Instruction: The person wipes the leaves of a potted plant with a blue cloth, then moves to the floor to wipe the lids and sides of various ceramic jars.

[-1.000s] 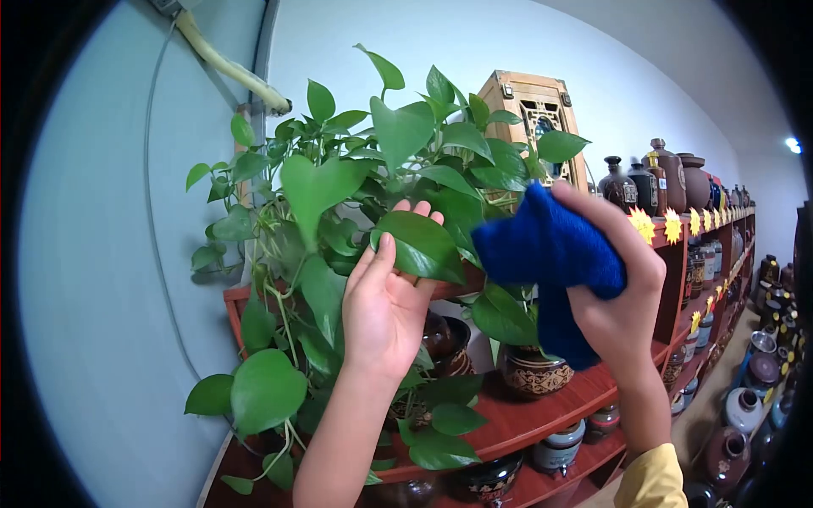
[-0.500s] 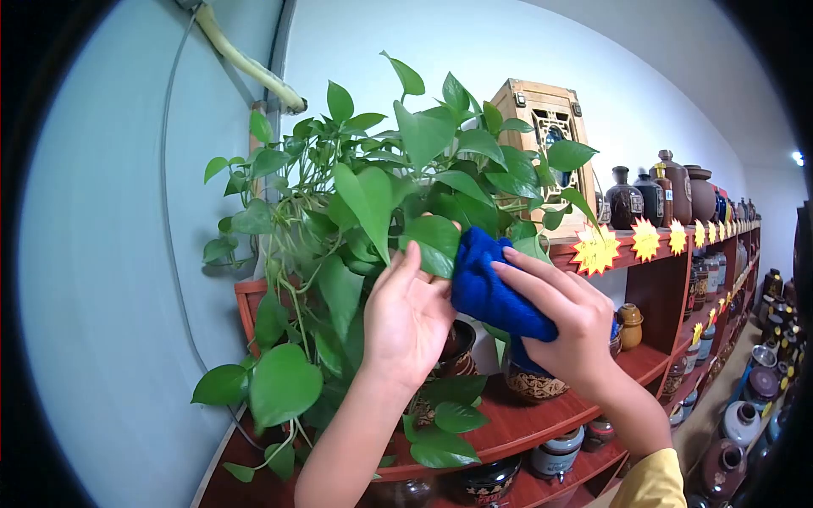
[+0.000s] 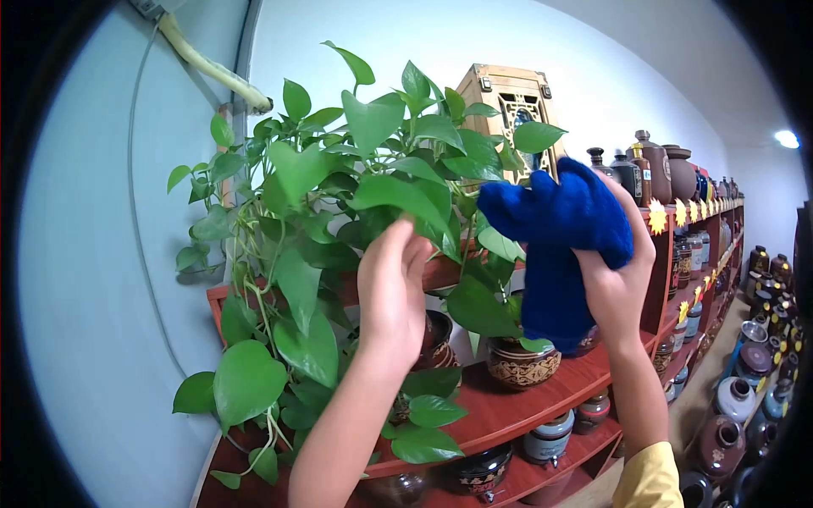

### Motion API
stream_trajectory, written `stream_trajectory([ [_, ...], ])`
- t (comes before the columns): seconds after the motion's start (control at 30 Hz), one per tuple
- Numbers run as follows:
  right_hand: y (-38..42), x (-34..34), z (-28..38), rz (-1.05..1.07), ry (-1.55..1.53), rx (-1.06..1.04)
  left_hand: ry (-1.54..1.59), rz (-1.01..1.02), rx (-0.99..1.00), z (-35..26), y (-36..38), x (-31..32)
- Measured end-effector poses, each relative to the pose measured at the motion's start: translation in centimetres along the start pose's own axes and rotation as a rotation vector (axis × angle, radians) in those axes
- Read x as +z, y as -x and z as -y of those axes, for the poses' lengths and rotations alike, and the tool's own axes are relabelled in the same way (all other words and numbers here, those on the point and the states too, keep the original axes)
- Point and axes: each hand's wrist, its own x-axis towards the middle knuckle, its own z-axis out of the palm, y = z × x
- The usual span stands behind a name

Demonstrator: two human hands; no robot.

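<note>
A bushy green potted vine with heart-shaped leaves (image 3: 250, 383) fills the middle of the head view. My left hand (image 3: 394, 292) is raised among the foliage, its fingers close together at the lower edge of a broad leaf (image 3: 402, 196); the fingertips are partly hidden there. To the right, my right hand (image 3: 622, 275) grips a bunched blue cloth (image 3: 555, 216). One end of the cloth hangs down below the hand, and its left end points toward the leaves. Behind the cloth's lower end stands a patterned brown pot (image 3: 522, 364).
Red wooden shelves (image 3: 500, 415) carry jars and bottles, with yellow starburst tags (image 3: 658, 218) along their edges. A wooden box with lattice (image 3: 512, 110) stands behind the plant. Several bottles (image 3: 728, 444) line the floor at right. A pale pipe (image 3: 212, 68) runs along the left wall.
My right hand has drawn the blue cloth up and right, away from the leaf, and its end now hangs loose. My left hand has turned and sits at a higher leaf. The view has shifted slightly.
</note>
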Motion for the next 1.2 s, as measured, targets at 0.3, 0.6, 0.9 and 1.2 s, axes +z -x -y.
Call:
stream_trajectory([
  [0.3, -2.7, 5.7, -0.6, 0.240, 0.280, -0.254, 0.085, 0.014, -0.018, 2.0, -3.4, 0.1],
  [0.6, -3.9, 8.7, -4.3, 0.134, 0.586, -0.234, 0.235, 0.129, -0.148, 1.1, -2.5, -0.7],
  [0.9, 0.1, 4.8, -1.6, 0.383, 0.594, -0.271, 0.448, 0.308, -0.228, -0.5, -2.3, -1.7],
  [1.2, -4.3, 1.3, -2.3, 0.191, 0.012, 0.116, -0.683, 0.194, -0.310, -4.2, 8.4, 1.4],
])
